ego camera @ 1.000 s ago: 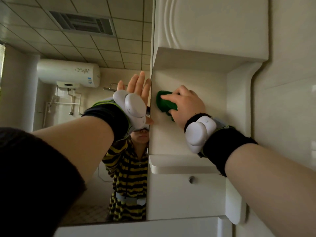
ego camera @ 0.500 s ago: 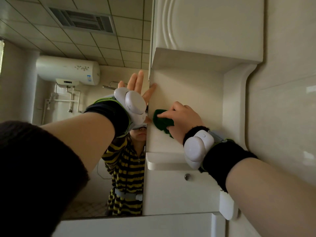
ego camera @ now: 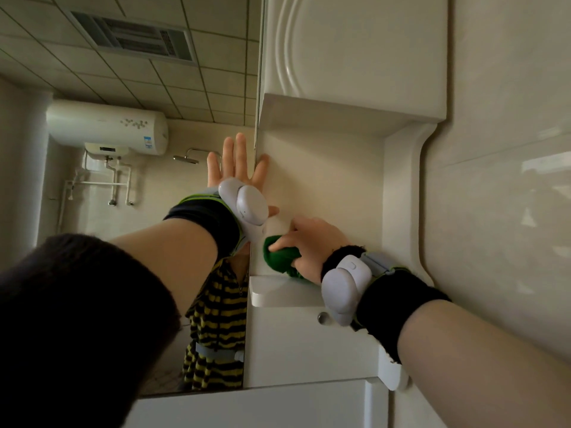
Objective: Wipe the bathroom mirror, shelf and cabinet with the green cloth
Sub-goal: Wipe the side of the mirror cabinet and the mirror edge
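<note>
Forearms reach up from dark sleeves, each wrist wrapped in a black band with a white sensor pod [ego camera: 343,285]. Nearest, the right hand [ego camera: 312,242] has its fingers curled round the bunched green cloth [ego camera: 278,256], pressing it to the cabinet's back panel just above the small white shelf [ego camera: 278,293], beside the mirror's edge. Below the shelf sits a drawer knob [ego camera: 323,317]. The left hand [ego camera: 244,177] lies flat, fingers straight and spread, on the right edge of the mirror [ego camera: 191,211]. Above hangs the upper cabinet door [ego camera: 355,50]. Reflected in the mirror are a yellow-and-black striped garment [ego camera: 216,322], a water heater [ego camera: 108,126], a shower head [ego camera: 185,159] and a ceiling vent [ego camera: 133,37].
</note>
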`<state>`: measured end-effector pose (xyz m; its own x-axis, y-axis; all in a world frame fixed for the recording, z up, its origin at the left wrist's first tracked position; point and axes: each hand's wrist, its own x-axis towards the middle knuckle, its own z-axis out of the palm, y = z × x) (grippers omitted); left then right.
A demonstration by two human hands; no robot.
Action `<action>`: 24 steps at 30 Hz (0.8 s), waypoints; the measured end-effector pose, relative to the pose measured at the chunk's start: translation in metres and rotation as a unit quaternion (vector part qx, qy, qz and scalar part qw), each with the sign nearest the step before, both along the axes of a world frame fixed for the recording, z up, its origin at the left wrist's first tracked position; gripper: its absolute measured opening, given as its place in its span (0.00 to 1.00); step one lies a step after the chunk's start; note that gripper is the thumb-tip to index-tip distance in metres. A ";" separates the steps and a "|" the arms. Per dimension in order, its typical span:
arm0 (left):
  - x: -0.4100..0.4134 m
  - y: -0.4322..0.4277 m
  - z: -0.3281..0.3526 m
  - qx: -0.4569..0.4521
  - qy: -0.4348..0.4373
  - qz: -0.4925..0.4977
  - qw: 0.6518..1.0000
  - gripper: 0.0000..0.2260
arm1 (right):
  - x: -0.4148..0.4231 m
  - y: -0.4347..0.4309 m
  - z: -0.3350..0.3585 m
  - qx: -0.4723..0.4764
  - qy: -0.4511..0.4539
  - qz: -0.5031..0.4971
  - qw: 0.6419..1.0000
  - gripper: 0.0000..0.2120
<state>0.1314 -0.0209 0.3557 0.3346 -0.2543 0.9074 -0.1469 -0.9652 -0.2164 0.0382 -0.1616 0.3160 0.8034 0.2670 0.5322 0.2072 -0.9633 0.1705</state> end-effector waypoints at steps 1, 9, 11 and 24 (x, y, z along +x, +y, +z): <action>-0.002 -0.003 0.000 -0.002 0.002 0.009 1.000 0.43 | -0.001 -0.001 0.000 -0.008 0.019 -0.005 1.000 0.22; 0.005 -0.004 0.000 -0.009 0.021 0.004 1.000 0.44 | -0.008 -0.004 0.003 -0.057 -0.005 0.001 0.998 0.20; 0.011 -0.002 -0.003 -0.006 0.002 0.006 1.000 0.44 | -0.010 -0.009 0.008 -0.029 -0.074 0.011 0.997 0.17; 0.005 -0.001 -0.003 -0.017 0.017 -0.031 0.999 0.44 | 0.024 -0.011 0.105 0.143 -0.307 0.034 0.940 0.23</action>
<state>0.1364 -0.0219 0.3531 0.3499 -0.2450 0.9042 -0.2123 -0.9608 -0.1782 0.0623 -0.1728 0.4209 0.3077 0.0824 0.9479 0.2173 -0.9760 0.0143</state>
